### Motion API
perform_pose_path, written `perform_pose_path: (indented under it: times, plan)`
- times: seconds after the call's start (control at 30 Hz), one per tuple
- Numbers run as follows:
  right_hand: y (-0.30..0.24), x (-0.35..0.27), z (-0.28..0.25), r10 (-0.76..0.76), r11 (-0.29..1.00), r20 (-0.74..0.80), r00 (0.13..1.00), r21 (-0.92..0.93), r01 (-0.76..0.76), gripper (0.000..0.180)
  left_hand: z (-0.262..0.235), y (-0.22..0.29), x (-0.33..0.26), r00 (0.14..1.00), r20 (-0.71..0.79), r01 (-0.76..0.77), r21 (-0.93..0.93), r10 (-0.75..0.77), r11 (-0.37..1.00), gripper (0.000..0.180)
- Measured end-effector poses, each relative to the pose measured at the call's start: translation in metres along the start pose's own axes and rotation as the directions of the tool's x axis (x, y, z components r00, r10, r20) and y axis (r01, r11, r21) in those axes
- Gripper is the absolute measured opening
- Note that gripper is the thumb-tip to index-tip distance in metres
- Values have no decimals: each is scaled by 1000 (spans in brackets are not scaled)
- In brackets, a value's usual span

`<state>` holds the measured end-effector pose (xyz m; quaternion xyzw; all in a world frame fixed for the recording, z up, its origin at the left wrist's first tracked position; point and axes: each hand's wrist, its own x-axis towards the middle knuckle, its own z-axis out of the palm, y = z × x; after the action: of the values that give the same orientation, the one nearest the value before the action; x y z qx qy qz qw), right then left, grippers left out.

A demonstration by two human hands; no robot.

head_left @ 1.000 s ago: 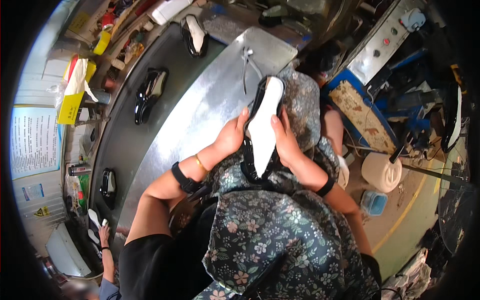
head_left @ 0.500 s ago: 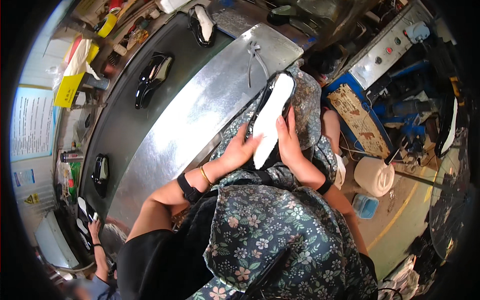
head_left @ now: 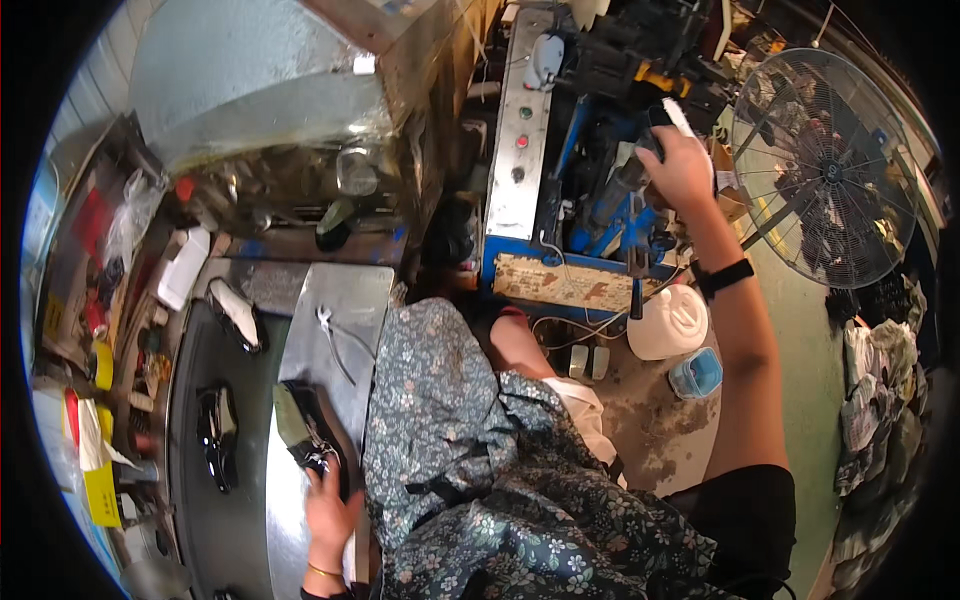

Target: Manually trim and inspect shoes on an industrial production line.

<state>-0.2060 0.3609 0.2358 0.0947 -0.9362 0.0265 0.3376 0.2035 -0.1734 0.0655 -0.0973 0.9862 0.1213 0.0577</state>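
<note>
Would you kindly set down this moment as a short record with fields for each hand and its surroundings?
Left hand: left hand rests on a black shoe lying on the metal bench
Right hand: right hand raised at the blue machine, holding a white-edged piece
Nearby on bench: pliers
Floor: white jug, small blue tub
Right side: standing fan
Lap: floral apron

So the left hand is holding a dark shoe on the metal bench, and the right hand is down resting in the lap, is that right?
Not quite. The left hand does hold the dark shoe on the metal bench, but the head view shows the right hand raised, reaching up at the blue machine.
</note>
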Motion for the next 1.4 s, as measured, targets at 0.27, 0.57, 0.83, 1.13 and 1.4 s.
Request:
perform_pose_path:
  times: [0.27, 0.57, 0.83, 1.13, 1.4]
  plan:
    - [39, -13, 29, 497, 862, 94, 863, 60, -503, 82, 3, 65, 36, 960, -224, -254, -456, 167, 853, 37]
    - [68, -46, 19, 299, 918, -65, 952, 291, -269, 75, -23, 120, 86, 877, -121, -422, -655, 464, 627, 30]
    - [-135, -167, -30, 31, 783, -193, 981, 614, 97, 99, -6, 187, 129, 935, -286, -317, -939, 208, 135, 47]
    - [-260, -202, -16, -532, -101, 431, 729, 822, -560, 97, -59, 147, 130, 994, 107, 95, -964, -35, -247, 63]
    - [-230, -256, 22, -612, -3, 779, 134, 167, -986, 48, -36, 87, 67, 961, -256, -251, -667, 101, 701, 53]
